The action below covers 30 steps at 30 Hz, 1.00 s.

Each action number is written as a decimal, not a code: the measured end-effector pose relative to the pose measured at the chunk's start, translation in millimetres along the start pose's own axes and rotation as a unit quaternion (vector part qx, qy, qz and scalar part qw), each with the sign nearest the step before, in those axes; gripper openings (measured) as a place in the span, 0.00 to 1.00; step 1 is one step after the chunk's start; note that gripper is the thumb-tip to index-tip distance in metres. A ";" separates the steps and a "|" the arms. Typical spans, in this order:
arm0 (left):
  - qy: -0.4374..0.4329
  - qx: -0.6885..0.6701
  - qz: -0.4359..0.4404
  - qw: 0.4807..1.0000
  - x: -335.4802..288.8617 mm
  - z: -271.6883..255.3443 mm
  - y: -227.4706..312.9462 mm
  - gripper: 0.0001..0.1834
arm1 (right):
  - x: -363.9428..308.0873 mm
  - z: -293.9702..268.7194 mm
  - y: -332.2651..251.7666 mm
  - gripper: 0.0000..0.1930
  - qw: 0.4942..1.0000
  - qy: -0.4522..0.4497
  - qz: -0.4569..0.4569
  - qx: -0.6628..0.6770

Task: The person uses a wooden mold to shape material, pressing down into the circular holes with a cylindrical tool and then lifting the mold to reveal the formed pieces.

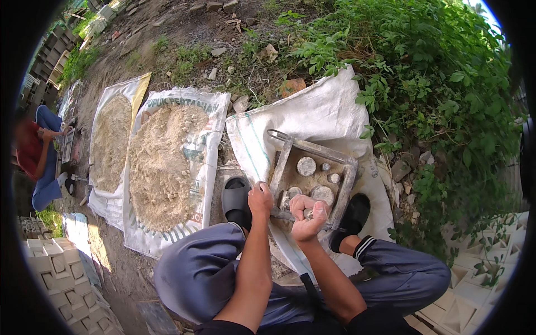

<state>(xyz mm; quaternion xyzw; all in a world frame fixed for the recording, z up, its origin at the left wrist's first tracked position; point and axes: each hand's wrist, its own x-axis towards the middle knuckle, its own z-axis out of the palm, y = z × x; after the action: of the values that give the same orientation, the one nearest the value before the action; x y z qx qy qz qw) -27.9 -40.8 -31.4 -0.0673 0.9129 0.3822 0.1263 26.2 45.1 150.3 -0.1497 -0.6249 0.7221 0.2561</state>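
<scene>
Frame (pixel 324 149) and both hands are close together: the fingers of the left hand (pixel 261 198) are curled tight just beside its left wall, and whether they clasp anything cannot be told. The right hand (pixel 310 218), dusted pale, folds its fingers inward above the frame's near part; what they enclose, if anything, is hidden. Around it, inside the walls, round discs (pixel 306 166) stand amid sandy powder (pixel 309 181). The frame itself lies on a white sack (pixel 315 109) between the person's shoes (pixel 237 196). It looks stiff and fairly heavy, probably metal, and hardly fragile, though dust might make its rim slippery. The loop (pixel 275 131) at the far left corner seems a sure hold, with the opposite wall as its partner. Farther left spreads a sand heap (pixel 167 162).
</scene>
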 end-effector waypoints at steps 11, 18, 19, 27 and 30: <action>-0.002 -0.025 -0.007 1.000 -0.2 -0.7 -6.7 0.20 | 14.8 16.2 -11.3 0.28 0.998 -0.012 0.061 0.026; -0.003 -0.012 0.007 1.000 0.2 3.0 -6.2 0.20 | 18.3 13.6 -0.6 0.27 0.998 -0.013 0.054 0.007; -0.003 -0.018 -0.002 1.000 -0.1 2.2 -5.4 0.20 | 24.7 10.8 1.6 0.27 0.995 0.043 0.069 0.060; -0.002 -0.007 -0.012 1.000 -0.5 -0.1 -3.2 0.19 | 42.0 8.3 -7.8 0.27 0.990 0.052 0.082 0.103; 0.030 -0.001 0.020 0.999 4.0 7.0 -12.6 0.19 | 38.1 5.5 -5.9 0.28 0.989 0.037 0.020 0.139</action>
<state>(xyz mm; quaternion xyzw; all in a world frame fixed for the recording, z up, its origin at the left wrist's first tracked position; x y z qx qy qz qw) -27.8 -44.7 -45.8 -0.0608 0.9171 0.3833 0.0913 -7.1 62.3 160.9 -0.1516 -0.5057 0.8010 0.2824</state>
